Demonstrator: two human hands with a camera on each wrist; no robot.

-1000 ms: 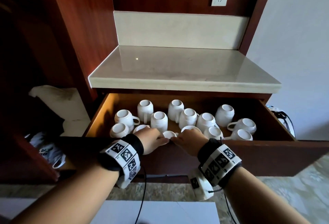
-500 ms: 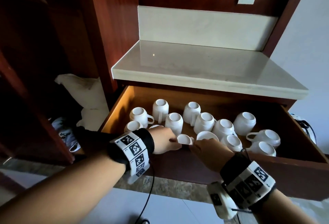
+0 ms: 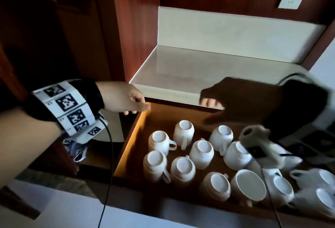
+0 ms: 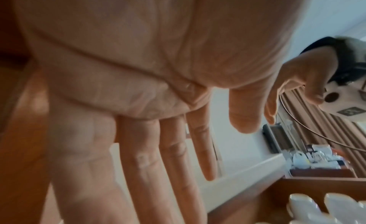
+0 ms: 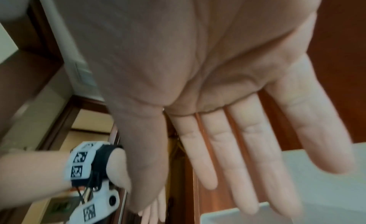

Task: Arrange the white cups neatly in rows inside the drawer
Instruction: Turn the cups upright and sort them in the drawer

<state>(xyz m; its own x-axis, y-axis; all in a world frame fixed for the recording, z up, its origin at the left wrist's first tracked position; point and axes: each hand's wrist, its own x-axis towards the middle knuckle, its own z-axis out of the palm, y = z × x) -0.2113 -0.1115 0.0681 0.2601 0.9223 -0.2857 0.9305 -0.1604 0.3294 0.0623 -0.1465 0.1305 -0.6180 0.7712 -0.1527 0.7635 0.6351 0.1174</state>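
Both your hands hang empty above the open drawer.

Your left hand (image 3: 125, 97) and right hand (image 3: 235, 99) each have a released grip, fingers straight. The white cups (image 3: 186, 155) sit loosely grouped in the drawer (image 3: 130, 137), mostly upside down, under the pale surface (image 3: 199, 72).

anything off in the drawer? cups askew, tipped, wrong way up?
Yes. In the open wooden drawer, most white ceramic cups stand upside down, bases up, but one wide cup near the front shows its open mouth. Rows are ragged and handles point different ways. Cups at far right are blurred. Both hands, left and right, hold nothing.
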